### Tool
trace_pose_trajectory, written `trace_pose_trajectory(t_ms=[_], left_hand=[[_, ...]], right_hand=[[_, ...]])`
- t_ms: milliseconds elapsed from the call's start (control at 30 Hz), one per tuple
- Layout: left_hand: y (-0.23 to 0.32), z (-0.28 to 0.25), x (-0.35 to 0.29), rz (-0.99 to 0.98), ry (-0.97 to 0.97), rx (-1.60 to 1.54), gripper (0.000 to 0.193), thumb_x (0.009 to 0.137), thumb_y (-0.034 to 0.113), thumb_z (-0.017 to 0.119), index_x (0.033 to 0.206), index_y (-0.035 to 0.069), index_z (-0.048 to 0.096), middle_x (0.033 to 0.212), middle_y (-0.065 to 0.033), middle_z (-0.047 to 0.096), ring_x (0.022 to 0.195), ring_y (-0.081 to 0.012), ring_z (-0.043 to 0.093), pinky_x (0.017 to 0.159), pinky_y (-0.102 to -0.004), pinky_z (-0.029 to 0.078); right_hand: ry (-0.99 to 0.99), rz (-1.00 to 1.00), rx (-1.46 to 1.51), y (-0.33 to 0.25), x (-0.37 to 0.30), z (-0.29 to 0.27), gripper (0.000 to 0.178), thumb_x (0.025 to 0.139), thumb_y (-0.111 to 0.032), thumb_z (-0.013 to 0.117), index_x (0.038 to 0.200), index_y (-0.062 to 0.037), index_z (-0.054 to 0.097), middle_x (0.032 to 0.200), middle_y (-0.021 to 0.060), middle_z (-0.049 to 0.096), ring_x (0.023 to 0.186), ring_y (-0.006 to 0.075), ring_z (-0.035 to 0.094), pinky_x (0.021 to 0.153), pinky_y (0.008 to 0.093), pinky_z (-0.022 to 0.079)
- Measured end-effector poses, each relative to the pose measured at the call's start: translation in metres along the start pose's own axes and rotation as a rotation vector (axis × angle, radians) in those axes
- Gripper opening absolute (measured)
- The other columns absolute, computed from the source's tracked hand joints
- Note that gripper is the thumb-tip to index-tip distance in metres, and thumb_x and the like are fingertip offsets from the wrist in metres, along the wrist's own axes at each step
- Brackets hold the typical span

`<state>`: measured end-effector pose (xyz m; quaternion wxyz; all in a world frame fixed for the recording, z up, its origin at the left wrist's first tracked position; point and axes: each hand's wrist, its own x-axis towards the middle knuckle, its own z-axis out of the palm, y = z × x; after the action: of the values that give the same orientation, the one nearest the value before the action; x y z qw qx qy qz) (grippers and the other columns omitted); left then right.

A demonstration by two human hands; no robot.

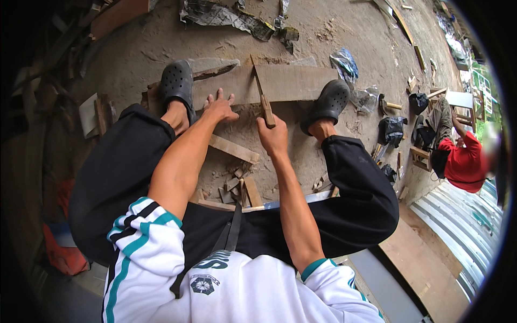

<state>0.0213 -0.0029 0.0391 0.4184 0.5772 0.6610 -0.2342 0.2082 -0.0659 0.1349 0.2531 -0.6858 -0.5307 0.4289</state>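
Presumably for steadiness, the board [299,83] at twelve o'clock is pinned by shoes [177,82] and the spread left grip [218,109], while the saw [266,107] is clenched in the right grip [273,134].

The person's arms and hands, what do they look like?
The left hand and right hand are bare, like the left forearm and right forearm. The short left sleeve is white with teal and black stripes and a teal edge. The short right sleeve is white with a teal edge too.
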Motion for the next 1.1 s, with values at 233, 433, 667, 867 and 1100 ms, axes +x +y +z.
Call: trace_pose_trajectory(t_ms=[233, 433, 667, 867, 1100], left_hand=[[-0.009, 0.001, -0.010, -0.006, 0.035, 0.060, 0.094, 0.079, 0.047, 0.063, 0.158, 0.029, 0.015, 0.165, -0.0155, -0.002, 0.147, -0.0484, 0.015, 0.118, -0.0524, 0.022], [-0.009, 0.008, -0.022, 0.014, 0.101, 0.039, 0.082, 0.082, 0.043, 0.063, 0.154, 0.025, 0.028, 0.159, -0.0141, 0.024, 0.143, -0.0370, 0.033, 0.114, -0.0486, 0.032], [-0.031, 0.001, -0.037, -0.042, 0.483, -0.262, 0.029, 0.086, 0.027, 0.065, 0.103, 0.005, 0.073, 0.104, -0.0220, 0.070, 0.102, -0.0417, 0.065, 0.090, -0.0479, 0.051], [-0.008, 0.018, -0.048, -0.031, 0.449, -0.260, 0.035, 0.090, 0.036, 0.063, 0.099, 0.004, 0.073, 0.102, -0.0276, 0.068, 0.099, -0.0449, 0.065, 0.086, -0.0514, 0.051], [0.002, 0.007, -0.048, -0.044, 0.609, -0.259, 0.032, 0.092, 0.033, 0.058, 0.106, 0.006, 0.068, 0.103, -0.0243, 0.068, 0.101, -0.0432, 0.064, 0.088, -0.0510, 0.049]], right_hand=[[-0.038, 0.024, 0.001, -0.019, -0.076, -0.047, 0.024, 0.084, -0.021, 0.064, 0.078, 0.0024, 0.060, 0.070, 0.0252, 0.060, 0.065, 0.0448, 0.058, 0.062, 0.0432, 0.048], [-0.019, -0.022, -0.035, -0.005, -0.009, -0.017, 0.024, 0.084, -0.023, 0.065, 0.082, 0.0008, 0.063, 0.072, 0.0226, 0.063, 0.069, 0.0437, 0.062, 0.065, 0.0441, 0.049], [-0.033, 0.011, 0.013, -0.057, -0.081, -0.053, 0.027, 0.085, -0.024, 0.066, 0.085, 0.0022, 0.063, 0.068, 0.0214, 0.059, 0.062, 0.0347, 0.058, 0.063, 0.0422, 0.047], [0.021, -0.015, 0.008, -0.032, -0.038, -0.043, 0.028, 0.084, -0.024, 0.064, 0.076, 0.0022, 0.062, 0.069, 0.0272, 0.060, 0.071, 0.0455, 0.062, 0.064, 0.0467, 0.049], [-0.030, 0.016, 0.045, -0.038, -0.086, -0.060, 0.030, 0.087, -0.026, 0.065, 0.080, 0.0032, 0.062, 0.062, 0.0211, 0.055, 0.054, 0.0295, 0.054, 0.058, 0.0417, 0.045]])
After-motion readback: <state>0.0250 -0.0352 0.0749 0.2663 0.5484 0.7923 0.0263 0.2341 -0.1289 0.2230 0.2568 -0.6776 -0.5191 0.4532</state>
